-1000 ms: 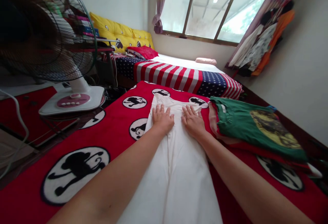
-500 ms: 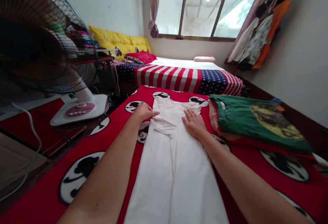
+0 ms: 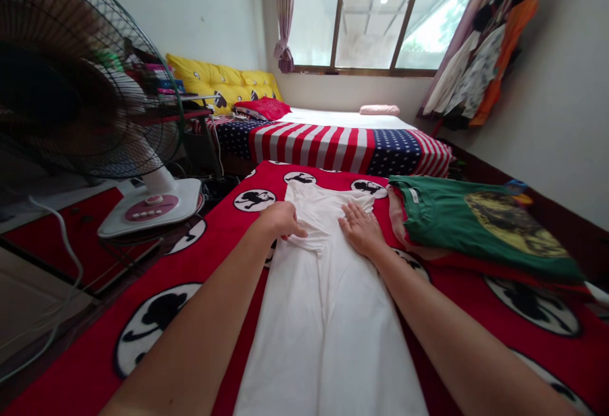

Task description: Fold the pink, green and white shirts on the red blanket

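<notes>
A white garment (image 3: 323,302) lies stretched out on a red blanket (image 3: 228,226) printed with black-and-white cartoon circles. My left hand (image 3: 281,220) is closed on the garment's left edge near the sleeve, and that part is folded inward over the chest. Fingers spread, my right hand (image 3: 361,231) lies flat on the garment's upper right part. Both forearms reach out over the cloth.
A pile of folded clothes topped by a green T-shirt (image 3: 476,229) lies to the right. A standing fan (image 3: 85,105) is at the left. Behind is a bed with a stars-and-stripes cover (image 3: 342,140), yellow cushions, a window, and clothes hanging at the right wall.
My left hand went from lying flat on the garment to its left edge, gripped the sleeve part and drew it inward over the chest. My right hand stayed flat in place.
</notes>
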The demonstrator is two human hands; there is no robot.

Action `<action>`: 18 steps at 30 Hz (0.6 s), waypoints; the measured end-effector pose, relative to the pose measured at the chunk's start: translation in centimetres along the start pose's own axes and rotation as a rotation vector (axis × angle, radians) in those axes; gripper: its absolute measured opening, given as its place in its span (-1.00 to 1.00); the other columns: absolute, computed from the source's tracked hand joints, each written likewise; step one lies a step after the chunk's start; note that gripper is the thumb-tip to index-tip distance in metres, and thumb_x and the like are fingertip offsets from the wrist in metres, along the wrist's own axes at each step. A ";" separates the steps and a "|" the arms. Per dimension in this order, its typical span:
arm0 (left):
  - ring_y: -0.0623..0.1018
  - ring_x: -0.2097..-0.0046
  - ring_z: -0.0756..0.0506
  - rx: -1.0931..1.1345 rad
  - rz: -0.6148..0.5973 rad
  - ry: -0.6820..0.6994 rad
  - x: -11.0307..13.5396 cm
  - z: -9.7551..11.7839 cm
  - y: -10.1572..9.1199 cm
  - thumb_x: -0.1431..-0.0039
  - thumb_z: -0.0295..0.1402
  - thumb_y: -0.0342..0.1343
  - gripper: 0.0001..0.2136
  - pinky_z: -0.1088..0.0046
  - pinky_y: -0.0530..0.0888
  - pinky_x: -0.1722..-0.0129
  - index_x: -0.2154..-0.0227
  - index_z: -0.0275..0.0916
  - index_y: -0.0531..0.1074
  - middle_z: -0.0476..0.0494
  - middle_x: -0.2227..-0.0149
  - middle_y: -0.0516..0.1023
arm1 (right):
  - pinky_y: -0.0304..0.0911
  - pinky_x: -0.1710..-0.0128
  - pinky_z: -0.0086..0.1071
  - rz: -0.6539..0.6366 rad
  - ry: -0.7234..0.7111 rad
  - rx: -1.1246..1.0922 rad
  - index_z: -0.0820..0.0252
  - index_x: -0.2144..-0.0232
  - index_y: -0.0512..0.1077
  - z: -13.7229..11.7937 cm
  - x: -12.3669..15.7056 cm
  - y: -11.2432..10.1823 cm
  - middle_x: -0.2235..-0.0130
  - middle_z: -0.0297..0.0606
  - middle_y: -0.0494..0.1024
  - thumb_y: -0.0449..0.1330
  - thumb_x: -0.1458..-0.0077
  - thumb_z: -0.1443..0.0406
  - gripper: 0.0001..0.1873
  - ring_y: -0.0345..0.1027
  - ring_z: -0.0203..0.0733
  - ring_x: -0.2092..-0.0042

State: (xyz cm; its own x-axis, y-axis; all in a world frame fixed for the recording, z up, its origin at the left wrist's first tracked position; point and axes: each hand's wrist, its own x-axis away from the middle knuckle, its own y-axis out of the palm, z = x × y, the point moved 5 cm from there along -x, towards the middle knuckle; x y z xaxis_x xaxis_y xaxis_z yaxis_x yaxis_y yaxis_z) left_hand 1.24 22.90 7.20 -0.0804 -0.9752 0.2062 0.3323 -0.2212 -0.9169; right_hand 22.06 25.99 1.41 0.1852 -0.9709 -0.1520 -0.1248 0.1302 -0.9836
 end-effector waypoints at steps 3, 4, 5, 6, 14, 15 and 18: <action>0.56 0.37 -0.14 -0.079 0.059 0.018 0.9 1.0 0.6 0.28 -0.18 0.35 -0.68 0.47 0.35 0.40 0.41 -0.22 0.54 -0.09 0.52 0.58 | -0.23 -0.27 -0.07 0.008 0.003 -0.009 0.14 -0.29 0.02 0.0 0.0 0.0 -0.35 -0.26 -0.06 -0.25 -0.30 0.09 -0.42 -0.22 -0.19 -0.35; 0.56 0.34 -0.15 -0.099 0.077 0.029 1.1 1.1 0.8 0.25 -0.22 0.34 -0.70 0.47 0.35 0.39 0.39 -0.21 0.55 -0.10 0.47 0.59 | -0.24 -0.27 -0.07 0.011 0.004 -0.014 0.14 -0.29 0.02 0.0 0.0 0.0 -0.35 -0.26 -0.06 -0.25 -0.29 0.09 -0.42 -0.22 -0.18 -0.34; 0.56 0.31 -0.14 -0.113 0.091 0.043 1.4 1.2 0.9 0.20 -0.25 0.32 -0.76 0.47 0.34 0.38 0.40 -0.21 0.55 -0.12 0.42 0.60 | -0.24 -0.27 -0.07 0.013 0.004 -0.018 0.15 -0.29 0.03 0.0 0.0 0.0 -0.35 -0.26 -0.05 -0.24 -0.29 0.09 -0.42 -0.21 -0.18 -0.34; 0.56 0.30 -0.13 -0.122 0.099 0.058 1.6 1.2 1.1 0.15 -0.29 0.29 -0.82 0.48 0.34 0.39 0.42 -0.21 0.56 -0.13 0.38 0.61 | -0.25 -0.27 -0.07 0.015 0.003 -0.022 0.15 -0.29 0.03 0.0 0.0 0.0 -0.35 -0.25 -0.05 -0.24 -0.29 0.09 -0.42 -0.21 -0.18 -0.34; 0.56 0.28 -0.21 -0.222 0.083 0.063 3.4 0.5 0.1 0.05 -0.22 0.22 -0.83 0.42 0.36 0.36 0.49 -0.21 0.58 -0.20 0.37 0.60 | -0.24 -0.27 -0.07 0.031 -0.001 -0.033 0.16 -0.28 0.06 0.0 0.1 -0.1 -0.35 -0.26 -0.03 -0.25 -0.29 0.10 -0.42 -0.21 -0.18 -0.34; 0.56 0.25 -0.25 -0.245 0.090 0.052 3.4 0.8 -0.3 0.04 -0.18 0.21 -0.79 0.38 0.38 0.34 0.51 -0.23 0.58 -0.25 0.37 0.60 | -0.24 -0.27 -0.07 0.032 0.000 -0.036 0.16 -0.27 0.06 0.0 0.1 -0.1 -0.35 -0.26 -0.03 -0.24 -0.29 0.10 -0.42 -0.20 -0.18 -0.34; 0.54 0.13 -0.34 -0.298 0.172 0.062 2.7 2.2 -1.2 -0.10 -0.10 0.06 -0.66 0.26 0.40 0.20 0.44 -0.28 0.58 -0.37 0.28 0.58 | -0.25 -0.27 -0.07 0.032 0.006 -0.045 0.16 -0.27 0.07 -0.1 0.1 -0.2 -0.35 -0.27 -0.03 -0.24 -0.29 0.10 -0.42 -0.20 -0.18 -0.34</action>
State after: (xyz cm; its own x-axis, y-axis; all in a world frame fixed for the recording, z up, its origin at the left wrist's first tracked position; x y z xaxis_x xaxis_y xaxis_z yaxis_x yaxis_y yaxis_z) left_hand 2.71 20.56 9.58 -0.1068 -0.9939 0.0271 0.0576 -0.0334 -0.9978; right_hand 22.05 25.81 1.57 0.1746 -0.9676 -0.1821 -0.1747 0.1516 -0.9729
